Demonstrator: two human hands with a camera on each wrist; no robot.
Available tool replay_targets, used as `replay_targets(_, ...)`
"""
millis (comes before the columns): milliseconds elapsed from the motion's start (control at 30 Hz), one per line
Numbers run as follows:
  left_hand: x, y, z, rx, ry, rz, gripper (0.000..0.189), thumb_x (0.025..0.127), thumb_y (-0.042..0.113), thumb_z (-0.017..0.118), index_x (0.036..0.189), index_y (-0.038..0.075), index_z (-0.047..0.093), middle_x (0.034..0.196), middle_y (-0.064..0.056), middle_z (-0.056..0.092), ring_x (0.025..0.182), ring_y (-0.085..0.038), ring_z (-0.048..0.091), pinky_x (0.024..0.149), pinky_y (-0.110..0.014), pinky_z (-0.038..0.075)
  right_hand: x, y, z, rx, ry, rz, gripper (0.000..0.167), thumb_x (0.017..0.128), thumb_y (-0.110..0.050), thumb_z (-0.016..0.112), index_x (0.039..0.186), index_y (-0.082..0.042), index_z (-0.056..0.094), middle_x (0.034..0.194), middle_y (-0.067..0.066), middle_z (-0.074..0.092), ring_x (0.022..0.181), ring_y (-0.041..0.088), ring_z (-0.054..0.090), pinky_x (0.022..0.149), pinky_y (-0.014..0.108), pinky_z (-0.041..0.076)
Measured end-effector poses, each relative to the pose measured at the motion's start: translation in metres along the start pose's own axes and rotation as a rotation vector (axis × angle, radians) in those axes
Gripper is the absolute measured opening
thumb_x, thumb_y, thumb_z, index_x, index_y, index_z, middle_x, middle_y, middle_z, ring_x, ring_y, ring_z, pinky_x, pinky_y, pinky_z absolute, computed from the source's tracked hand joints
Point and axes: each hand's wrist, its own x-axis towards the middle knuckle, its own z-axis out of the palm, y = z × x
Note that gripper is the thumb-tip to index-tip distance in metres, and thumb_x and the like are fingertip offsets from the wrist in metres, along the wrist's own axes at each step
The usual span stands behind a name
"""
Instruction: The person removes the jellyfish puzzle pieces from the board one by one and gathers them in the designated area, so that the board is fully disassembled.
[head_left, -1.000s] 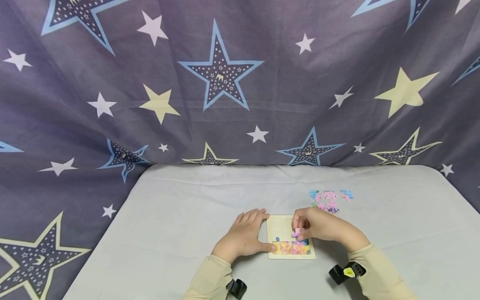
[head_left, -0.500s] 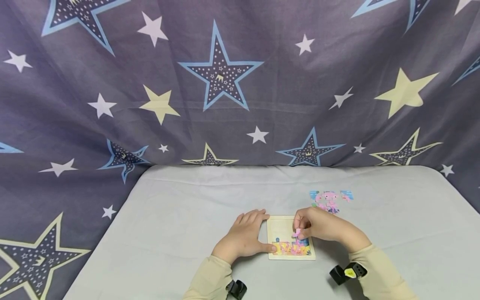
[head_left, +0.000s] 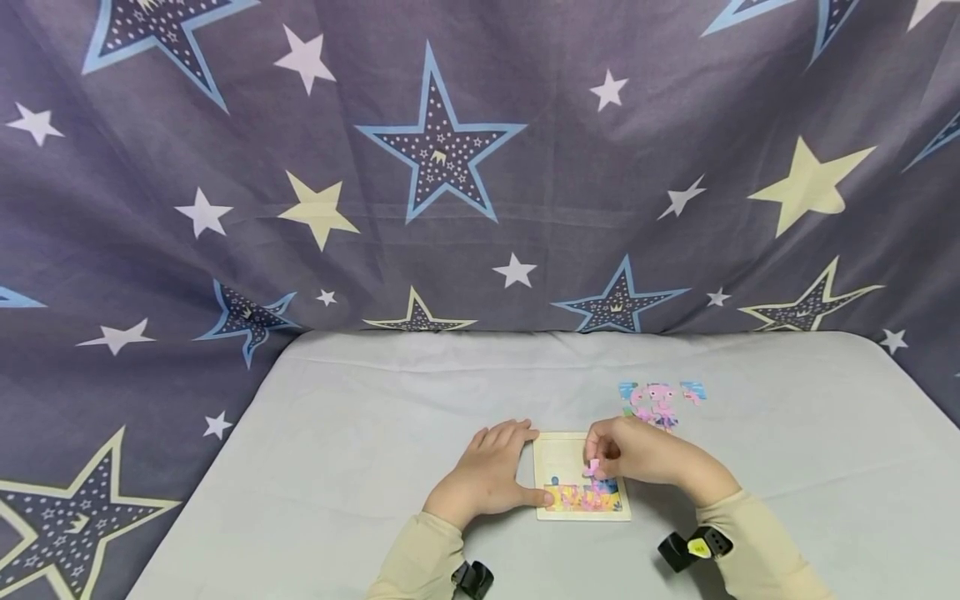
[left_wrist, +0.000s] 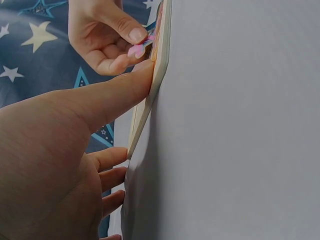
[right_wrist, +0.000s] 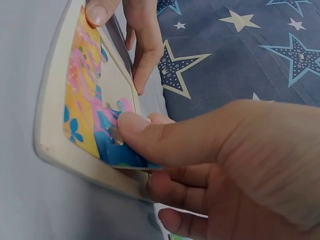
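A shallow wooden puzzle tray (head_left: pixel 558 454) lies on the pale cloth, with yellow, pink and blue pieces fitted along its near side. My left hand (head_left: pixel 487 471) steadies it: the thumb presses on the near left corner, and the straight fingers reach along the left edge. Over the right part of the tray, my right hand (head_left: pixel 648 450) pinches a small pink puzzle piece (head_left: pixel 592 469) between thumb and fingers. The left wrist view shows this piece (left_wrist: pixel 137 50) tilted. In the right wrist view, the thumb covers part of the blue pieces (right_wrist: pixel 120 152) beneath it.
Several loose pink and blue puzzle pieces (head_left: pixel 660 393) lie beyond my right hand, partly hidden by it. One piece (head_left: pixel 693 392) sits slightly apart on their right. A dark star-patterned curtain (head_left: pixel 480 192) hangs behind the cloth-covered table (head_left: pixel 360 417).
The pink piece in my right fingers has turned and shifted very slightly. My left hand and the tray stay where they were.
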Motion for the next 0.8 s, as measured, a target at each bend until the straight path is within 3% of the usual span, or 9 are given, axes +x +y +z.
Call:
replay_targets(333, 0.0004, -0.0019, 0.001, -0.009, 0.002, 0.007, 0.09, 0.092, 0.048, 0.088, 0.161, 0.006, 0.049, 0.173, -0.014, 0.041, 0.162, -0.035, 0.033, 0.134, -0.059, 0.022, -0.0003, 0.0015, 0.0007, -0.017, -0.026, 0.011, 0.019, 0.089, 0.005, 0.085, 0.095, -0.009, 0.073, 0.079, -0.009, 0.06, 0.071, 0.005, 0.05, 0.064, 0.022, 0.046)
replay_targets(800, 0.0026, -0.0069, 0.0059, 0.011, 0.028, 0.033, 0.089, 0.092, 0.05, 0.087, 0.16, 0.006, 0.049, 0.171, -0.016, 0.043, 0.161, -0.037, 0.035, 0.133, -0.06, 0.024, 0.0004, 0.0003, -0.0018, -0.016, 0.016, 0.004, 0.017, 0.091, 0.001, 0.086, 0.094, -0.01, 0.073, 0.078, -0.01, 0.065, 0.069, 0.005, 0.051, 0.061, 0.022, 0.046)
